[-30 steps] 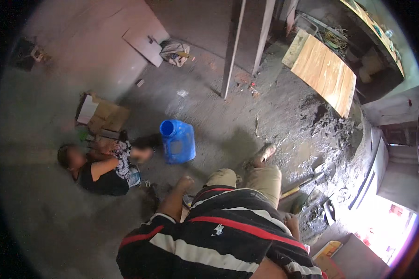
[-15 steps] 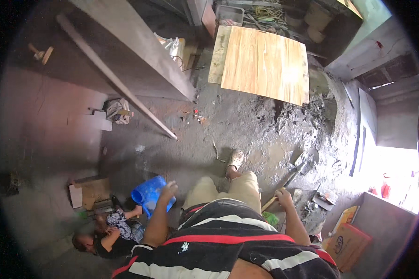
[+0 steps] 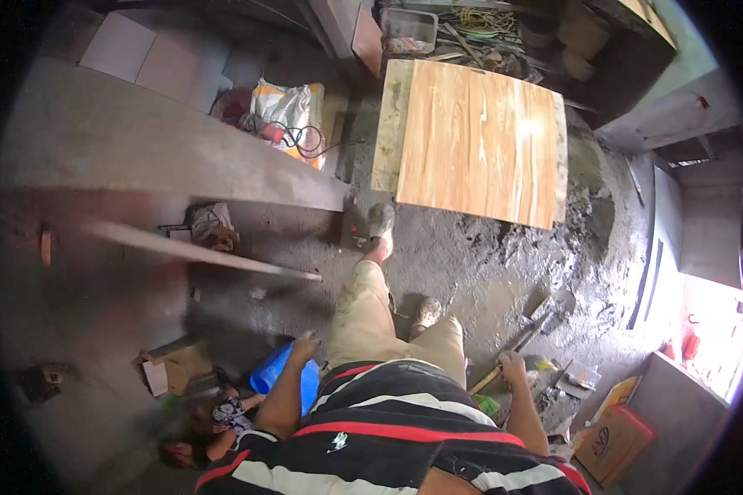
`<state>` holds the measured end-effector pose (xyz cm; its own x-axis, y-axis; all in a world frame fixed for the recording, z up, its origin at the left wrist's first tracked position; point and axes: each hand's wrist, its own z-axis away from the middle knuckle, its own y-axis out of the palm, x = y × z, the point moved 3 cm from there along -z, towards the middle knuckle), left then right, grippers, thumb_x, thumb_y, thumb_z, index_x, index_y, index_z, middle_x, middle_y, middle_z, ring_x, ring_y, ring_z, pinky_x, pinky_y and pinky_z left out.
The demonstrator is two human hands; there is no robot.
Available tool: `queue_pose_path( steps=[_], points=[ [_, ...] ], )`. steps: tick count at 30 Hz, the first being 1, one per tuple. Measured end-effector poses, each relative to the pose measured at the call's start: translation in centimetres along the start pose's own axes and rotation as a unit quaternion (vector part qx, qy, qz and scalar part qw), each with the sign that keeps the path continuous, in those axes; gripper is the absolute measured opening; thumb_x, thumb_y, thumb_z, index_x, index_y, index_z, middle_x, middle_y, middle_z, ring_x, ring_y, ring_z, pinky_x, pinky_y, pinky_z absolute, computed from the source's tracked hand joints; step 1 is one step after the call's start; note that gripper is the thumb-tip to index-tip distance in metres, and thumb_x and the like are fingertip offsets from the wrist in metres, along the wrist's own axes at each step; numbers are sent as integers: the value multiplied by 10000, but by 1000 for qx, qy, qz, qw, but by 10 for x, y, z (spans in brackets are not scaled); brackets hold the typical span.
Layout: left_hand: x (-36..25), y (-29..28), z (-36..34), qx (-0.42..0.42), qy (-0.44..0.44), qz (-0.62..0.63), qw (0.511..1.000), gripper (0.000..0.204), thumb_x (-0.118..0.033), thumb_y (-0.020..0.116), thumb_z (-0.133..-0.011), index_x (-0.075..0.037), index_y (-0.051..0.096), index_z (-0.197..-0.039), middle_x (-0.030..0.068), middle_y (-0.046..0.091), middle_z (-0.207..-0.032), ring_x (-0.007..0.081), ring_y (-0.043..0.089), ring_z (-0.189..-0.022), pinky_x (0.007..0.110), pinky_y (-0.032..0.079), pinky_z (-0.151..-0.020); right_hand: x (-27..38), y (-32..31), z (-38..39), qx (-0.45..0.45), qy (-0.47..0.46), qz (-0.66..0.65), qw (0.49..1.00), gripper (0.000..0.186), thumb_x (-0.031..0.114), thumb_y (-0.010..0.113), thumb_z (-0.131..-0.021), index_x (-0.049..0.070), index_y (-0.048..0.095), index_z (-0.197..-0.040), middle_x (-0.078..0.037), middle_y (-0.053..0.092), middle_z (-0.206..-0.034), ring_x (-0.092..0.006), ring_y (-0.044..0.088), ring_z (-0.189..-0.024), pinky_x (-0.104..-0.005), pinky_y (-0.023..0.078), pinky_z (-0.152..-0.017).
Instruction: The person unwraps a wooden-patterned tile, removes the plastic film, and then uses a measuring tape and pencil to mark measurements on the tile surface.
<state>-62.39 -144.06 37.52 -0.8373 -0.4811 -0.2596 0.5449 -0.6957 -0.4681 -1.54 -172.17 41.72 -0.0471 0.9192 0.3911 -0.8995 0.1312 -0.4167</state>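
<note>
My left hand (image 3: 306, 346) hangs with loosely bent fingers apart and nothing visible in it, beside a blue plastic jug (image 3: 269, 371). My right hand (image 3: 510, 363), fingers curled, overlaps in view a long-handled shovel (image 3: 521, 340) lying on the muddy floor; I cannot tell whether it holds anything. A trowel (image 3: 580, 375) lies right of it. In front of my feet, a wood-patterned board (image 3: 476, 142) lies on a stained panel (image 3: 387, 124), with wet cement (image 3: 576, 243) around its near and right edges.
A co-worker (image 3: 216, 437) sits low at lower left near cardboard (image 3: 182, 359). A leaning pole (image 3: 206, 252) and a low wall (image 3: 223, 173) flank the left, with sacks and a cable (image 3: 285, 124) beyond. A plastic tub (image 3: 409, 31) stands far ahead, cardboard boxes (image 3: 615, 445) at lower right.
My view has turned toward the wooden board, and my left foot has stepped forward toward it. The jug and co-worker now sit lower in view, partly behind my left arm.
</note>
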Motion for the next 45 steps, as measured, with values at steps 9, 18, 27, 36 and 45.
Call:
queue_pose_path(
  steps=[9,18,27,36,45],
  points=[
    [-260,-103,-181,3,114,-81,990,533,-263,588,-865,-29,534,-1342,272,612,-1249,381,621,-1132,425,478,-946,135,56,-25,2,95,-101,990,188,180,540,-849,35,645,-791,-37,620,-697,-135,595,-560,-285,448,-458],
    [-418,-150,-267,-111,322,-81,937,148,-110,525,-847,-33,650,-828,200,667,-844,386,642,-810,470,503,-756,345,48,-101,-20,89,-140,986,206,204,567,-893,24,664,-877,-38,611,-722,-131,591,-598,-273,481,-505],
    [-432,-180,-283,-100,321,-269,903,332,-318,521,-872,-48,664,-1001,220,671,-1019,348,630,-993,463,479,-848,329,0,-180,-34,-102,92,990,241,231,603,-862,21,675,-955,-134,679,-873,-272,667,-763,-379,533,-636],
    [-505,-228,-238,-81,64,129,986,392,-337,550,-888,-15,650,-1088,177,673,-975,285,641,-902,395,484,-858,319,-31,-280,-20,-147,193,970,316,256,590,-870,39,683,-1079,-200,692,-1025,-377,659,-974,-436,534,-828],
    [-530,-244,-296,-126,80,97,984,329,-329,590,-887,-26,621,-1012,50,587,-881,176,547,-817,347,452,-759,382,-81,-269,-137,-124,10,983,360,207,658,-814,27,684,-1126,-195,681,-1129,-381,630,-1061,-437,489,-942]
  ],
)
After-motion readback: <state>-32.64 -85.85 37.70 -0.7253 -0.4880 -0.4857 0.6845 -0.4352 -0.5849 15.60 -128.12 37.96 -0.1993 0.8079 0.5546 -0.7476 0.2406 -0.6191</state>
